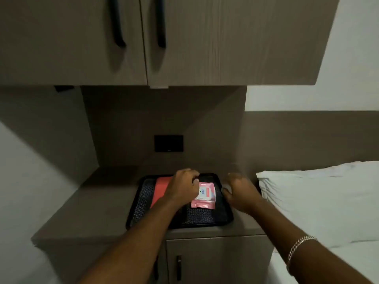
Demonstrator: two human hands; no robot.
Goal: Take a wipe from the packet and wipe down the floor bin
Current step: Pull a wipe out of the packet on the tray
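A pink packet of wipes (204, 194) is being shown lying flat on a black tray (141, 198), toward the tray's right half, with its white label facing up. The tray is being carried by a brown bench (98, 201), set into a niche under two wall cupboards (155, 42) with dark handles. A flat red item (162, 187) is being seen on the tray just left of the packet, partly hidden under the left forearm.

The left hand (182, 188) is being held over the tray, just at the packet's upper left edge; its fingers (193, 175) are being curled inward at the packet's top, but whether anything is being pinched cannot be told. The right hand (241, 194) is being held over the tray's right rim, beside the packet and apart from it, its fingers loosely bent around nothing; it is blurred. A chain bracelet (299, 248) is being worn on the right wrist.

A black wall plate (168, 143) is being seen on the back panel above the tray. A white pillow (320, 197) on a bed is lying just right of the bench. A lower cupboard door (215, 261) is being shown beneath the bench.
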